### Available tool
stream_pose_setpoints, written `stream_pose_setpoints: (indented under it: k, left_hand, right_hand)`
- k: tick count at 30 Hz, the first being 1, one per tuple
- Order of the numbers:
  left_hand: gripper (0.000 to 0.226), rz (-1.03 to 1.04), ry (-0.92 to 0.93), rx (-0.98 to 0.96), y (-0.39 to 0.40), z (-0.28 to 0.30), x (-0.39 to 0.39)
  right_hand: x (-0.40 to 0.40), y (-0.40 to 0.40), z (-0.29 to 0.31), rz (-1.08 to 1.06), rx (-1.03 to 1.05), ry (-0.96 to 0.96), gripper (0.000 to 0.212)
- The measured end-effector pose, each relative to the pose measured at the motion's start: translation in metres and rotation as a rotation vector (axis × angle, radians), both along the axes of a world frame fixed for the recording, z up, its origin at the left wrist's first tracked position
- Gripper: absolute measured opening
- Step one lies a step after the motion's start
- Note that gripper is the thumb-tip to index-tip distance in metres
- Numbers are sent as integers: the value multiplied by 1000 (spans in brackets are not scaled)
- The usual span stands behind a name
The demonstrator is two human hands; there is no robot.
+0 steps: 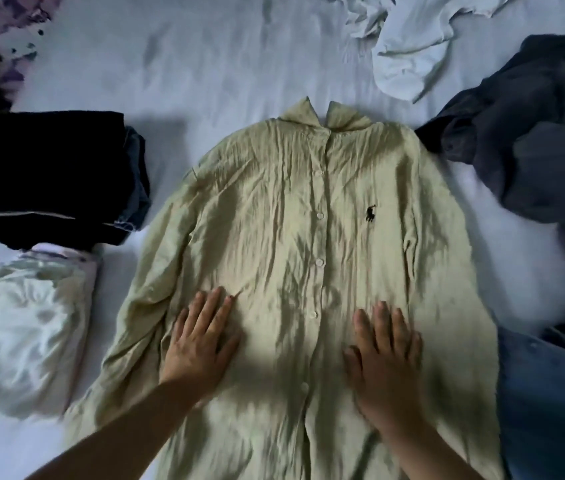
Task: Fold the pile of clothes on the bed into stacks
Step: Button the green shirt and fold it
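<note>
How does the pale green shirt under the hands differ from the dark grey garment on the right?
The pale green shirt lies spread flat, buttoned, collar away from the person; the dark grey garment sits crumpled in a heap. Both hands, left hand and right hand, press flat on the shirt; nothing touches the grey one. Both rest unfolded on the white bed sheet.

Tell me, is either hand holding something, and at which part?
Nothing is held. The left hand and the right hand lie flat, fingers straight, on the lower front of the shirt, one on each side of its buttons.
</note>
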State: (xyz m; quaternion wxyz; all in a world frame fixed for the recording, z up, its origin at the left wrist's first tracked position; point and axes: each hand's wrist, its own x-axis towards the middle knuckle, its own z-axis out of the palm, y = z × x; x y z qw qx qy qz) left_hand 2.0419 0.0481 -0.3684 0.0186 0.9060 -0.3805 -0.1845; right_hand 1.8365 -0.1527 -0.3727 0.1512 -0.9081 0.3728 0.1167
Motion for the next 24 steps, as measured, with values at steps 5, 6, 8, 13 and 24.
stream_pose_setpoints:
  k: [5, 6, 8, 13, 24]
  left_hand:
    - [77, 383, 20, -86, 73, 10, -55]
    - [81, 489, 22, -80, 77, 13, -64]
    - [86, 696, 47, -33, 82, 23, -80]
    - [65, 790, 177, 58, 90, 38, -102]
    - [17, 661, 332, -297, 123, 53, -100]
  right_hand:
    - [-65, 65, 11, -331, -40, -97, 74]
    - [-72, 72, 14, -413, -38, -115, 75]
    - [-84, 90, 21, -551, -13, -118, 73]
    - [-105, 124, 31, -698, 46, -128, 41]
    - [-115, 148, 48, -583, -50, -533, 15]
